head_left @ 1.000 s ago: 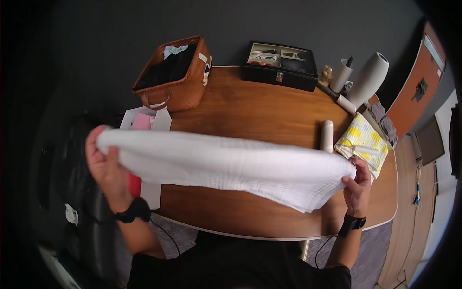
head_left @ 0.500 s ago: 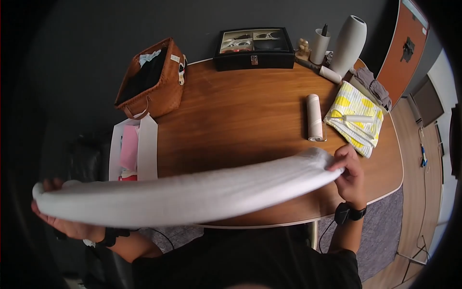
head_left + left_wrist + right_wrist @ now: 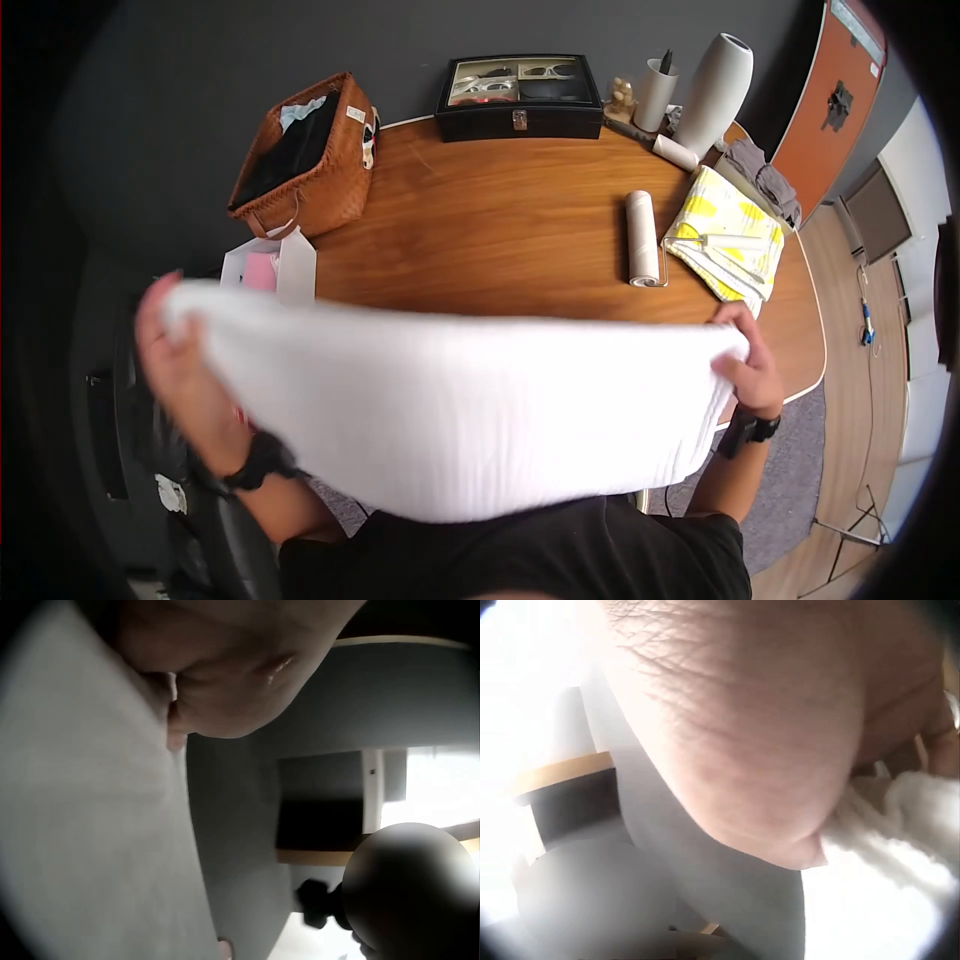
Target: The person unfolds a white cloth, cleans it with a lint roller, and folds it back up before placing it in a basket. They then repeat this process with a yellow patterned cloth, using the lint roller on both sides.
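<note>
A white crinkled cloth (image 3: 470, 410) is stretched between both hands in front of the body, over the table's near edge. At its upper left corner my left hand (image 3: 180, 365) pinches the fabric between thumb and fingers. My right hand (image 3: 750, 368) grips the upper right corner, thumb on the near face. From the top edge the cloth hangs in a broad sheet, its lower part overlapping the black shirt. In the left wrist view the cloth (image 3: 97, 802) runs down from the left hand (image 3: 232, 675). The right wrist view has bunched cloth (image 3: 922, 817) at the right hand (image 3: 750, 735).
On the wooden table (image 3: 490, 220) lie a lint roller (image 3: 642, 240) and a folded yellow-and-white cloth (image 3: 715, 215). Behind stand a black glasses case (image 3: 520, 122), a tall grey vase (image 3: 715, 95) and a woven basket (image 3: 330, 190). A white box (image 3: 298, 265) sits at the left.
The left hand dropped low to the left, then rose again. The cloth went from a folded band to a wider hanging sheet. Both hands keep hold of its ends.
</note>
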The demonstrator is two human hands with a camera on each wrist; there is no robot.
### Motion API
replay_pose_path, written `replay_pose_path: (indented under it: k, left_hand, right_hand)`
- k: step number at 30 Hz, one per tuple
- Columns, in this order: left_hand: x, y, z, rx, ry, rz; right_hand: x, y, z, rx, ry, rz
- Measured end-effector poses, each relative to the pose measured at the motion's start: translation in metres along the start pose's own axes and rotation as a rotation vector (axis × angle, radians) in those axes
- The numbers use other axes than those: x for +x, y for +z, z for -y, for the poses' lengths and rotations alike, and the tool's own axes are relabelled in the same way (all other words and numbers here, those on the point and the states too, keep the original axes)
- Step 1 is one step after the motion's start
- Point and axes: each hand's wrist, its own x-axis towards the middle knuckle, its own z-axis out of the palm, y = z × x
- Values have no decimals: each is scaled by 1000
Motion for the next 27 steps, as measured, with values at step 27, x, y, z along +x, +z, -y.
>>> replay_pose_path:
  k: [27]
  left_hand:
    - [-92, 130, 130, 519, 282, 890]
  right_hand:
    - [72, 120, -35, -1198, -239, -67]
